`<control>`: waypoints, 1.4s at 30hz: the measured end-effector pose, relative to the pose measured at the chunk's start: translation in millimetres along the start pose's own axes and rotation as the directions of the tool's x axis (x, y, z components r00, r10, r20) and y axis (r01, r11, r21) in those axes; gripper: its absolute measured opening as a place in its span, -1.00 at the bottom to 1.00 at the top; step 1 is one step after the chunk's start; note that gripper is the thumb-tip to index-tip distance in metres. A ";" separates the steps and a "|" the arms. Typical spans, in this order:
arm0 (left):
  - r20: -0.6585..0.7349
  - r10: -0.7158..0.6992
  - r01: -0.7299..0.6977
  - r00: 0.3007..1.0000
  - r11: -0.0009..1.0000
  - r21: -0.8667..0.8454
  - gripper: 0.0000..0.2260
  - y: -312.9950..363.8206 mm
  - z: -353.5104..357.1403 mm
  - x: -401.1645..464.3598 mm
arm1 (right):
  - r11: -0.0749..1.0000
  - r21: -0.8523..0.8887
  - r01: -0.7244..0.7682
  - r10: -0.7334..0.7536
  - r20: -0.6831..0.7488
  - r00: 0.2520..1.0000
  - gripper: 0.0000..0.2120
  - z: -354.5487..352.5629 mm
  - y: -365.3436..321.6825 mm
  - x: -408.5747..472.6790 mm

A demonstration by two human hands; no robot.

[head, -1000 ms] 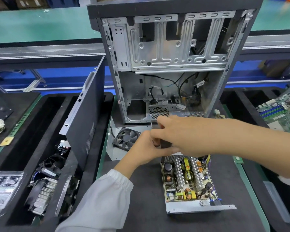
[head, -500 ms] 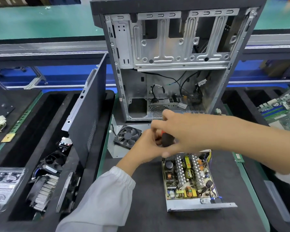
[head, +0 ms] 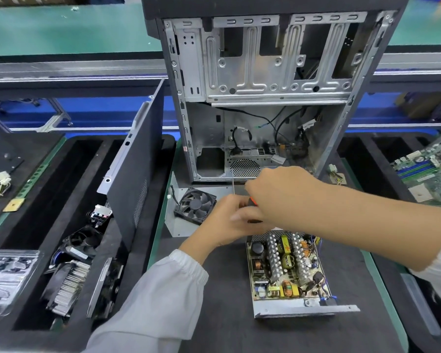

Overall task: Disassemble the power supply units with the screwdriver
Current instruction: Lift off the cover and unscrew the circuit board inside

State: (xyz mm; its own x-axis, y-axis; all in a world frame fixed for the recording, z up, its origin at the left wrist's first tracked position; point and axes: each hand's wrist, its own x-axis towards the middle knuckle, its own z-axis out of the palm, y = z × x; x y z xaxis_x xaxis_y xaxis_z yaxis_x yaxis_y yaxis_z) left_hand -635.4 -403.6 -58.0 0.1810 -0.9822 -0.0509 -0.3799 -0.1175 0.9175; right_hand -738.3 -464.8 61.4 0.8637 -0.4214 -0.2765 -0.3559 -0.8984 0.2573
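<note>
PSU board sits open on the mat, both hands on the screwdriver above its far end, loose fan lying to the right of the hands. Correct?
One error: the fan lies to the left of the hands, not the right, as the head view shows. The rest holds: PSU board open on the mat, left hand and right hand on the screwdriver.

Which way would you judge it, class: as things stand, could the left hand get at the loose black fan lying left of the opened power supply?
Probably yes. The fan lies uncovered just left of the left hand, nothing between them, though that hand is busy at the screwdriver.
</note>
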 end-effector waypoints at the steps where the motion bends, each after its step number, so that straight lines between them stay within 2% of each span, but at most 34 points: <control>1: 0.010 0.018 -0.018 1.000 1.000 -0.009 -0.75 1.5 0.3 -0.8 | 1.000 -0.001 0.003 -0.003 -0.005 1.000 -0.60 2.4 -1.0 1.1; 4: -0.015 0.016 -0.017 1.000 0.996 -0.082 -0.85 3.1 -1.3 -2.5 | 0.988 0.115 0.099 -0.102 0.024 0.994 -0.82 8.0 4.9 -0.2; 7: 0.001 0.044 -0.044 0.999 0.998 -0.052 -0.75 -5.4 -10.6 -7.8 | 0.959 0.238 0.154 -0.165 0.029 0.986 -0.82 9.4 11.6 -2.8; 10: -0.011 0.033 -0.034 0.999 0.996 -0.078 -0.85 -20.5 -19.6 -21.0 | 0.950 0.278 0.142 -0.150 0.010 0.989 -0.84 6.6 14.7 -3.0; 14: -0.142 -0.180 0.157 0.973 0.975 -0.158 -0.80 -46.3 -18.9 -36.0 | 0.946 0.296 0.131 -0.145 0.027 0.989 -0.83 -6.2 24.1 -6.4; 17: -0.132 -0.338 0.312 0.932 0.932 -0.185 -0.88 -63.1 -9.3 -42.9 | 0.933 0.334 0.136 -0.158 0.039 0.987 -0.81 -15.4 30.5 -8.7; 19: -0.119 -0.313 0.304 0.942 0.949 -0.081 -0.92 -69.6 2.8 -46.2 | 0.928 0.348 0.133 -0.156 0.040 0.987 -0.81 -18.6 33.1 -10.3; 21: -0.150 -0.225 0.231 0.963 0.973 0.024 -0.95 -71.2 20.7 -47.3 | 0.929 0.349 0.126 -0.150 0.042 0.988 -0.80 -19.0 35.8 -12.2; 24: -0.293 -0.165 0.187 0.942 0.981 0.048 -0.94 -69.4 44.3 -42.3 | 0.934 0.337 0.120 -0.143 0.045 0.989 -0.80 -18.2 38.9 -15.5; 26: -0.346 -0.101 0.178 0.933 0.963 0.200 -0.90 -69.1 51.5 -39.0 | 0.935 0.336 0.116 -0.137 0.040 0.990 -0.81 -17.8 40.9 -18.4; 28: -0.318 -0.013 0.142 0.948 0.911 0.387 -0.85 -69.2 52.8 -38.4 | 0.933 0.341 0.115 -0.133 0.031 0.991 -0.81 -18.6 42.4 -22.3; 30: -0.234 0.077 0.067 0.969 0.833 0.550 -0.80 -72.0 51.1 -37.6 | 0.932 0.342 0.120 -0.132 0.014 0.991 -0.81 -20.3 44.1 -26.8; 33: -0.117 0.171 -0.044 0.978 0.724 0.688 -0.86 -66.1 44.7 -34.4 | 0.930 0.350 0.115 -0.124 0.005 0.992 -0.81 -21.8 45.1 -33.4; 34: -0.084 0.187 -0.064 0.979 0.671 0.739 -0.93 -61.9 42.8 -32.9 | 0.928 0.357 0.110 -0.120 0.007 0.993 -0.81 -21.9 45.3 -35.7; 36: -0.008 0.162 -0.078 0.987 0.516 0.853 -0.78 -54.6 42.8 -29.2 | 0.925 0.367 0.100 -0.113 0.013 0.994 -0.82 -21.4 45.3 -39.4; 38: -0.026 0.167 -0.053 0.986 0.452 0.891 -0.71 -54.5 44.0 -25.2 | 0.927 0.362 0.094 -0.107 0.017 0.994 -0.83 -21.4 45.4 -42.6; 42: -0.001 0.138 -0.063 0.990 0.459 0.886 -0.90 -54.2 44.3 -24.4 | 0.930 0.359 0.073 -0.092 0.038 0.995 -0.83 -19.8 47.3 -47.5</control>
State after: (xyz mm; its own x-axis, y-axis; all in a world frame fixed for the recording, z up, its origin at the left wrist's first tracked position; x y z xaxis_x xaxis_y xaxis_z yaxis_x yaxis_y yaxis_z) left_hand -659.5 -379.7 -123.9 0.1280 -0.9888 0.0763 -0.9896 -0.1223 0.0752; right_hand -789.2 -484.8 105.1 0.8787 -0.3410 -0.3340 -0.3966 -0.9110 -0.1133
